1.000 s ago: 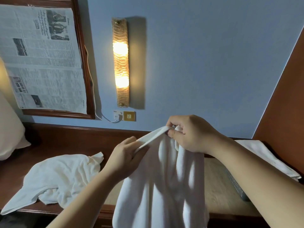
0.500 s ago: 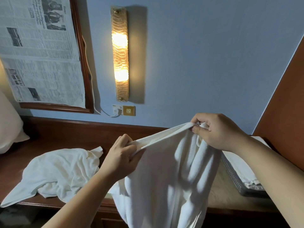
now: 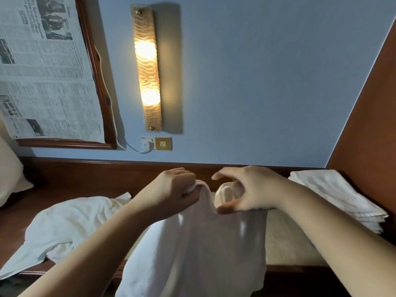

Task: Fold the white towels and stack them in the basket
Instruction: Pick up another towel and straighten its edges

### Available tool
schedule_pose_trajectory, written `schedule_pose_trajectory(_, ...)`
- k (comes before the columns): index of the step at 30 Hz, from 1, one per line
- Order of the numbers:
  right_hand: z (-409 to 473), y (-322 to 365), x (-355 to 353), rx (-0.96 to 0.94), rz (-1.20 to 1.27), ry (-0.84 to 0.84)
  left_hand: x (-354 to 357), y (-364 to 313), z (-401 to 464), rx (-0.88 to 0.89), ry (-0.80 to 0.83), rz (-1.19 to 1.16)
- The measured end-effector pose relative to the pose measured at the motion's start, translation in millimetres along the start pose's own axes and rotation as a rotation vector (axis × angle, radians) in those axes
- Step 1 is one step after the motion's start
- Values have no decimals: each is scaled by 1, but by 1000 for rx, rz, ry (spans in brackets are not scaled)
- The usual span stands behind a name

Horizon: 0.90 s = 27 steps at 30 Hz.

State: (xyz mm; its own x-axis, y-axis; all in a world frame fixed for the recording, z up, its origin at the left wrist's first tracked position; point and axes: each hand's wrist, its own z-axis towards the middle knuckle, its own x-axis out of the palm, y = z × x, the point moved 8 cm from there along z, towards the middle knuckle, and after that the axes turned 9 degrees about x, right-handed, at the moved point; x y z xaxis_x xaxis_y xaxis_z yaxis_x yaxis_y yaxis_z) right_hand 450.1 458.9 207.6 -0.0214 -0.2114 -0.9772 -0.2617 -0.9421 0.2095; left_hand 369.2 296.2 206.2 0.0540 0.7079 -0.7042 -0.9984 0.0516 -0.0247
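A white towel [image 3: 199, 249] hangs nearest the viewer, draped in soft vertical folds over the front edge of the counter [image 3: 287, 245] and running out of the bottom of the view. The left hand [image 3: 173, 189] grips its top edge in a closed fist. The right hand [image 3: 248, 190] is just beside it, thumb and fingers spread in a loose curve around a bunched fold of the same towel; whether it pinches the cloth cannot be told.

On the counter's left part lies a crumpled white towel [image 3: 64, 224], one corner trailing over the front edge. At the right end, against the brown side wall, sits a stack of folded white towels [image 3: 334, 196]. The beige counter top between the hands and that stack shows bare.

A dark wooden rail [image 3: 107, 168] borders the counter's back edge. Above it on the blue wall are a gold socket plate [image 3: 163, 143] with a white plug beside it, a lit, ribbed amber wall lamp [image 3: 146, 69], and a wooden frame [image 3: 100, 86] covered with newspaper [image 3: 42, 71]; its print is too small to read. A pale pillow [image 3: 10, 172] shows at the far left.
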Motion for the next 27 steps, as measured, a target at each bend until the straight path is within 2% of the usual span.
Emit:
schedule_pose_trajectory(3, 1, 33, 13, -70, 196, 121, -4, -11, 18, 25, 0, -57)
schedule_pose_trajectory(8, 6, 43, 1, -145, 185, -89, -22, -8, 22, 16, -28, -69)
schedule_pose_trajectory(14, -6, 37, -7, -216, 196, -263, -19, 5, -8, 18, 46, -2)
schedule_pose_trajectory(21, -7, 28, -3, -176, 155, -277, -4, 23, -45, -260, 17, -167)
schedule_pose_trajectory(24, -4, 20, -4, -135, 136, -274, 4, 32, -53, -438, 62, -408)
schedule_pose_trajectory(27, -2, 13, -6, -91, 123, -275, 7, 36, -58, -506, 99, -602)
